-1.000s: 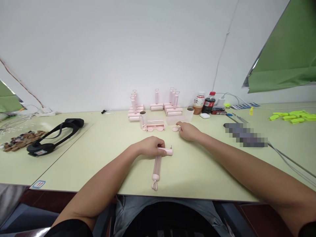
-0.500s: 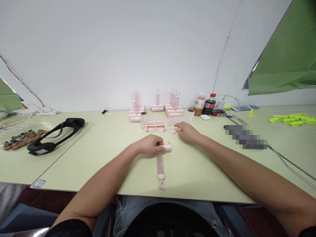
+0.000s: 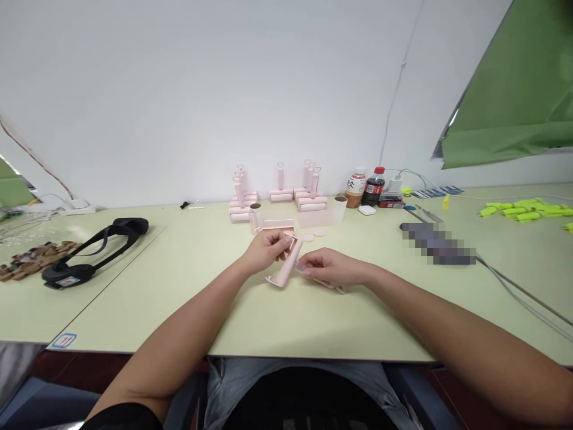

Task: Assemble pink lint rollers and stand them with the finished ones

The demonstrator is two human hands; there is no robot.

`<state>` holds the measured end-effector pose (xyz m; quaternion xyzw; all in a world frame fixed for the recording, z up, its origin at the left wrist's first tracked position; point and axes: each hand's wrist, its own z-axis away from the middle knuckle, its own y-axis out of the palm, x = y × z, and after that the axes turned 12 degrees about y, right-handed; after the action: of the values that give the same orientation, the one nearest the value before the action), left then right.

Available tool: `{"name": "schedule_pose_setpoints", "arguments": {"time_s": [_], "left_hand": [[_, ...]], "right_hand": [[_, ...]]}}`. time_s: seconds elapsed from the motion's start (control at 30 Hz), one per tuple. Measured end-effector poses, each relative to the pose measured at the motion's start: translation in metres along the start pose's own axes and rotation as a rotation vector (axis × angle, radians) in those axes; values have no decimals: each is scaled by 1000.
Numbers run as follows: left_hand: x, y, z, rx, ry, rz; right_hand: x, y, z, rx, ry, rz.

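Observation:
My left hand is closed on the upper end of a pink lint roller cover, a curved piece tilted over the table. Closed around a pink see-through handle, my right hand sits just right of the cover; most of the handle is hidden by the fingers. Whether cover and handle touch I cannot tell. Two round pink caps lie beyond my hands. A pink open housing is partly behind my left hand. Clear-looking rolls with brown cores, a left roll and a right roll, stand behind.
Several pink lint rollers stand along the wall. Two drink bottles, a small white case and a blurred dark object are to the right. A black headset lies left, and yellow-green pieces far right.
My left hand has raised and tilted the pink cover. My right hand has left the round caps, come nearer me and closed on the handle, which lay below my left hand before.

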<state>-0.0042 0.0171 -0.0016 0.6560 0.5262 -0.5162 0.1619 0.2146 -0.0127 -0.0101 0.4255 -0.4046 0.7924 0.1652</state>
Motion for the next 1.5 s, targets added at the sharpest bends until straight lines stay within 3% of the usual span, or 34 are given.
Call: {"name": "schedule_pose_setpoints", "arguments": {"time_s": [0.1,0.2,0.37,0.63,1.07,1.23,1.37,1.5], "left_hand": [[-10,-3,2,111,-6,149],[-17,-3,4,288,-21,214],[-14,-1,5,403,-48,240],[-9,-3,7,512,-251,431],[-12,-2,8,460,-236,491],[-11,-1,7,406,-220,474],[-11,-5,4,235,-185,426],[-12,-12,1,38,-135,246]], "right_hand": [[-5,-9,2,-20,-216,34],[-7,-12,3,-17,-314,-5],[-12,-7,-1,8,-355,-47],[-12,-7,-2,-5,-352,-37],[-9,-10,-1,29,-372,-93],[-10,-12,0,-17,-363,-70],[-11,-18,1,-173,-320,57],[-16,-24,-5,-458,-120,493]]}}
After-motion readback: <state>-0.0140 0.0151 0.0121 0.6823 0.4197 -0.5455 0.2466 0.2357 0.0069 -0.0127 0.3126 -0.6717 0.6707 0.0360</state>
